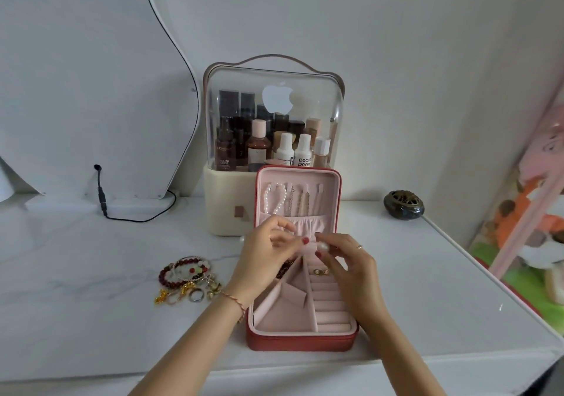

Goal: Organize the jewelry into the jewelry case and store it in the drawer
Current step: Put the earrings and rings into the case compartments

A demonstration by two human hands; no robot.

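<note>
Both hands [305, 252] pinch a pearl earring [323, 247] over the jewelry case [302, 339] — "poom poom" bottle [304, 154] behind

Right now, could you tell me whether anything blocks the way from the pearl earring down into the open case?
Nothing visible does. The right hand pinches the pearl earring directly above the open jewelry case; the ring rolls below lie uncovered.

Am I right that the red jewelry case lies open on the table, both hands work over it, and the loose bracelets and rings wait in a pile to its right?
Not quite: the head view shows the pile of bracelets and rings on the table to the left of the jewelry case, not its right. The case does lie open, with the left hand and right hand working over it.
</note>
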